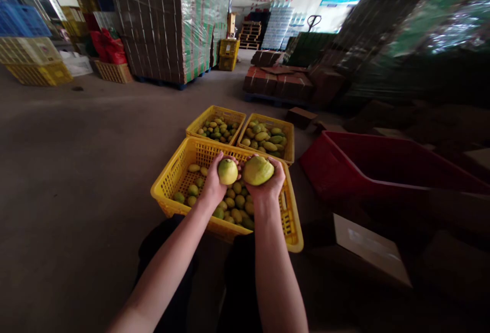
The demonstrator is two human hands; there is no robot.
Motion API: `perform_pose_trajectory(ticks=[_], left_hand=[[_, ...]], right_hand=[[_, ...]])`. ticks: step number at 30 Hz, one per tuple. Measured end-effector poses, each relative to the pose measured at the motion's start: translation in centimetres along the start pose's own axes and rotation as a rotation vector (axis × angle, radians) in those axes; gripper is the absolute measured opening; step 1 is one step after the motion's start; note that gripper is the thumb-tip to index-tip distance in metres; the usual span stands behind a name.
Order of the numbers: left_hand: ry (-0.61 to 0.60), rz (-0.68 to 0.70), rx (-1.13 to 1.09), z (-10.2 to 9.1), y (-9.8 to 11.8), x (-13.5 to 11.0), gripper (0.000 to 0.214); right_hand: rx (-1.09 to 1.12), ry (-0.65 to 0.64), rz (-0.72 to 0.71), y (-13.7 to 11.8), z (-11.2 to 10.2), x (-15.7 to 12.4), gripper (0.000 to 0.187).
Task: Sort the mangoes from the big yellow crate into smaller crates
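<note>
Side by side, a round yellow-green fruit and a larger, oval green-yellow fruit are held up over a big yellow slotted plastic crate. The left hand holds the round one, fingers curled up around its underside. The right hand cups the oval one from below and behind, gripping it the same way. The two fruits almost touch. Below them, a loose layer of small green and yellow fruits lies in the crate, mostly toward its near right part, with bare bottom at the left. The crate stands on the grey concrete floor, just in front of the person's dark-clad knees. Just beyond it stand two smaller yellow crates, the left one with small fruits, the right one with larger ones. To the right lies a red plastic tub, and nearer, a brown cardboard box. Farther off rises a tall film-wrapped stack of cartons.
</note>
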State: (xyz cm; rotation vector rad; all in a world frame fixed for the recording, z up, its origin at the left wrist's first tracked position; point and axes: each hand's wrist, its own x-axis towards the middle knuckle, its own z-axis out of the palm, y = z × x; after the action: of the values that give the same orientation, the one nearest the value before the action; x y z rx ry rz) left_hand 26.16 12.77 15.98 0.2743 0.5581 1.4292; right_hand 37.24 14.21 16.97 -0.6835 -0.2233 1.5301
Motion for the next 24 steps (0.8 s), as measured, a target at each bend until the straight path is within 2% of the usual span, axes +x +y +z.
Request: perform_pose_trajectory(ticks=[3,6,9,13,18,24], left_hand=[[0.097,0.027,-0.051,-0.14,-0.12,0.45,0.023],[0.068,0.022,-0.085,-0.37,-0.01,0.76,0.027],[0.061,-0.018,-0.128,-0.45,0.21,0.91,0.031],[0.147,-0.107,-0.093,-0.39,0.49,0.92,0.03],[0.161,-0.103,-0.115,-0.6,0.81,0.8,0.032],[0.222,-0.14,-0.164,-0.56,0.72,0.97,0.029]], right_hand=[[0.041,0.15,-0.019,-0.03,0.14,0.09,0.012],[0.058,0.213,0.043,-0.01,0.17,0.07,0.011],[0.058,0.138,0.078,0.04,0.04,0.04,0.016],[0.001,0.039,0.046,0.01,-0.04,-0.04,0.02],[-0.067,-0.106,0.015,0.05,0.25,-0.3,0.026],[-0.078,-0.129,0.054,0.38,0.17,0.02,0.03]])
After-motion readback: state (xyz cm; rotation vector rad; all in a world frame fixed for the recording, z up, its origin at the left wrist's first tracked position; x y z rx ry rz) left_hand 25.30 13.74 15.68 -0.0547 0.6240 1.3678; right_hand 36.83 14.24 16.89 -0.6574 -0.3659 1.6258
